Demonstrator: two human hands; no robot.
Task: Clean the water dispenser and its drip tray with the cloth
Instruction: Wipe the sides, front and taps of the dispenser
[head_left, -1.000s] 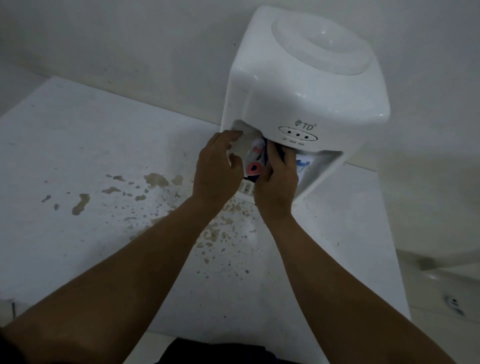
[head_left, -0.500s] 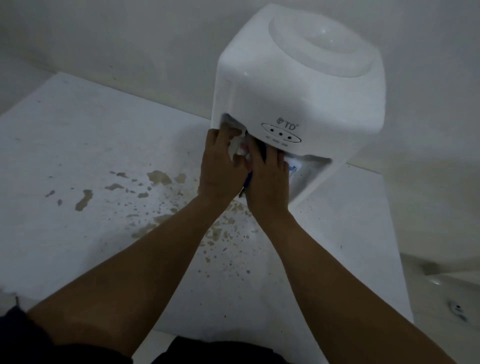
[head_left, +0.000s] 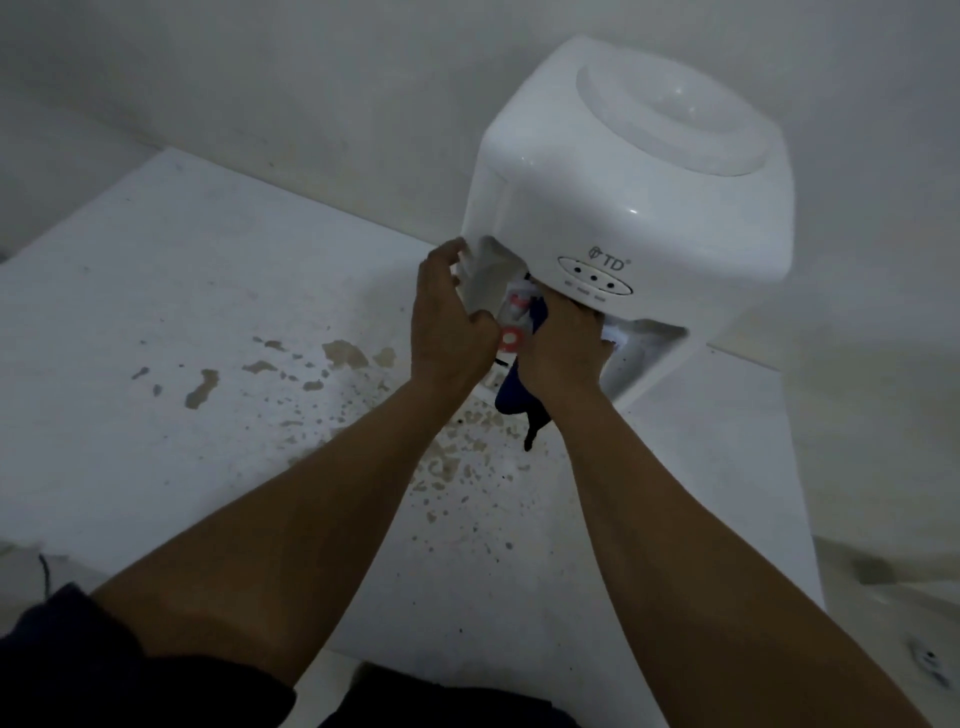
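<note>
Reaching into the front recess of a white tabletop water dispenser (head_left: 628, 171), two bare forearms come up from the bottom of the view. The dispenser stands at the back right of a white desk (head_left: 156, 322), against a pale wall, with three small indicator lights and a "TD" mark on its front panel. The left hand (head_left: 447, 327) curls at the left edge of the recess, fingertips hooked round the white side wall and thumb bent inward; this grip looks closed on the dispenser's edge. The right hand (head_left: 563, 353) is pushed into the recess under the front panel, its fingers hidden inside, clutching a dark blue cloth (head_left: 517, 400) whose loose end hangs below the wrist toward the desk. Between the hands, a white tap with red markings shows. The drip tray is mostly hidden by the hands. Brown stains and speckles (head_left: 343, 353) spread over the desk in front of the dispenser.
</note>
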